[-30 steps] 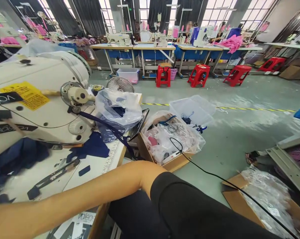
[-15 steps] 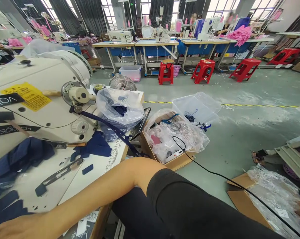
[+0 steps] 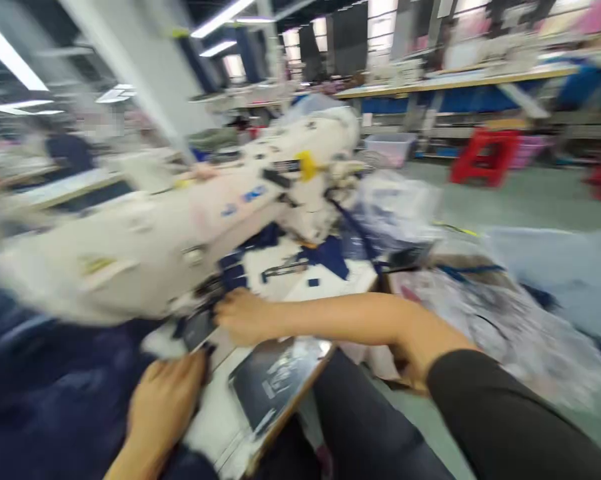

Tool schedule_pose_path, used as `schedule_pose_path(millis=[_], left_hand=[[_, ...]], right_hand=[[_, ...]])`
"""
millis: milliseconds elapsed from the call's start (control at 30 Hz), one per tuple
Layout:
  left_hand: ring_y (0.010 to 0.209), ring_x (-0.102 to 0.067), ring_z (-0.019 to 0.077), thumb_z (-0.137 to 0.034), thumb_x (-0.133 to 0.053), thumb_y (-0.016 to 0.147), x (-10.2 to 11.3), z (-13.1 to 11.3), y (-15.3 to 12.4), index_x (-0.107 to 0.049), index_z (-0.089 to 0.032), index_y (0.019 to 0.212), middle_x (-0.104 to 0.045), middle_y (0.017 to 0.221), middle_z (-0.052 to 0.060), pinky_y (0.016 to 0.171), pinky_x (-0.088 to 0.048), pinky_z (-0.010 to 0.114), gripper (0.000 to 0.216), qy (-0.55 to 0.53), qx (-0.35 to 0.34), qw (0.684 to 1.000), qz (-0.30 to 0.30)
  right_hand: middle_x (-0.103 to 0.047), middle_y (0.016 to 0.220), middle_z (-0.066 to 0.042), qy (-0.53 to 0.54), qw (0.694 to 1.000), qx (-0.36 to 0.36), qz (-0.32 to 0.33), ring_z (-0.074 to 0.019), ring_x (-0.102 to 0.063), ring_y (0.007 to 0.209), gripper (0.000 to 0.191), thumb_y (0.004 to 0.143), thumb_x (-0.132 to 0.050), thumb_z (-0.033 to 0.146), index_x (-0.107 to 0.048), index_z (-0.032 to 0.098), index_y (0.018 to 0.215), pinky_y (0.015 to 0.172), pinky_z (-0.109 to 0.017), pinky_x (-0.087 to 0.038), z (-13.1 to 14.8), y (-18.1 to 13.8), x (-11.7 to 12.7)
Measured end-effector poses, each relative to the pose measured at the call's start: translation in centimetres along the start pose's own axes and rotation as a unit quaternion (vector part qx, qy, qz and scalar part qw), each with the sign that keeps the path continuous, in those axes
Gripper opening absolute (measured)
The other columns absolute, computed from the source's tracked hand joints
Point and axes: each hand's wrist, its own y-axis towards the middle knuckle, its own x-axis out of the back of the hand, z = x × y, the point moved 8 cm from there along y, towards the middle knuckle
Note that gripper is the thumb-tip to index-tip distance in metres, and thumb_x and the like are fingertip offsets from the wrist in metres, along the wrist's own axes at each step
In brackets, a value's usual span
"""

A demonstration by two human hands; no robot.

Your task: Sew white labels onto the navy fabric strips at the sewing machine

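The view is smeared by motion. My left hand (image 3: 166, 397) lies at the machine bed's near-left side, beside a large mass of navy fabric (image 3: 55, 400); its fingertips are blurred. My right hand (image 3: 244, 317) reaches across the bed, fingers bent near a dark flat piece (image 3: 199, 328) by the needle area of the white sewing machine (image 3: 160, 247). Whether either hand grips cloth cannot be made out. Small navy fabric pieces (image 3: 233, 272) lie just beyond my right hand. Thread snips (image 3: 284, 269) and a small navy patch (image 3: 313, 283) rest farther right.
A dark, shiny flat sheet (image 3: 275, 380) lies at the table's near edge. A second machine head with a yellow label (image 3: 307, 165) stands beyond. To the right are a plastic-lined box (image 3: 460, 313), a clear bin (image 3: 545, 257) and a red stool (image 3: 485, 157).
The view has swung left, bringing the nearer sewing machine, my left hand and the navy fabric mass into sight. My right hand now shows whole, near the needle area.
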Motion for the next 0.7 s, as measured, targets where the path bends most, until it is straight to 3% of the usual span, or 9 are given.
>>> schedule_pose_path(millis=[67,133,367,500,700], left_hand=[[0.056,-0.053,0.0162,-0.007,-0.035,0.083,0.2,-0.2,-1.1,-0.060,-0.013,0.073,-0.060,0.063,0.006,0.054,-0.039,0.031,0.027,0.110,0.008,0.994,0.026],[0.055,-0.052,0.0165,-0.005,-0.037,0.081,-0.1,0.0,-1.2,-0.058,-0.013,0.067,-0.058,0.060,0.005,0.055,-0.036,0.032,0.027,0.142,0.024,0.989,0.039],[0.057,-0.049,0.0162,-0.008,-0.040,0.084,-1.0,-0.2,-1.7,-0.057,-0.010,0.072,-0.056,0.062,0.005,0.056,-0.029,0.031,0.020,0.126,0.019,0.992,0.019],[0.056,-0.049,0.0164,-0.007,-0.039,0.084,-1.2,-0.1,-2.1,-0.056,-0.011,0.071,-0.056,0.063,0.005,0.056,-0.028,0.032,0.021,0.112,0.006,0.994,0.004],[0.055,-0.050,0.0168,-0.005,-0.038,0.081,-0.9,0.1,-2.1,-0.055,-0.012,0.069,-0.057,0.063,0.005,0.056,-0.029,0.032,0.022,0.125,0.006,0.992,-0.015]], right_hand=[[-0.060,0.092,-0.012,-0.009,1.000,-0.014,-0.016,-0.0231,-0.053,0.085,0.020,0.077,-0.048,0.021,-0.061,0.009,0.087,0.075,-0.034,-0.038,0.0,0.2,-0.2],[-0.059,0.090,-0.014,-0.013,1.000,-0.011,-0.021,-0.0240,-0.052,0.085,0.021,0.075,-0.049,0.021,-0.061,0.008,0.087,0.078,-0.035,-0.037,0.2,0.5,-0.7],[-0.056,0.094,-0.014,-0.040,0.998,-0.051,-0.009,-0.0241,-0.049,0.091,0.021,0.077,-0.048,0.020,-0.061,0.008,0.088,0.087,-0.037,-0.032,1.1,0.5,-1.6],[-0.058,0.091,-0.013,-0.067,0.995,-0.072,-0.003,-0.0239,-0.050,0.088,0.020,0.080,-0.046,0.019,-0.063,0.010,0.085,0.083,-0.036,-0.034,1.0,1.5,-2.0],[-0.059,0.087,-0.007,-0.045,0.998,-0.049,0.024,-0.0186,-0.051,0.082,0.018,0.085,-0.045,0.017,-0.062,0.014,0.079,0.076,-0.030,-0.036,0.0,1.8,-2.2]])
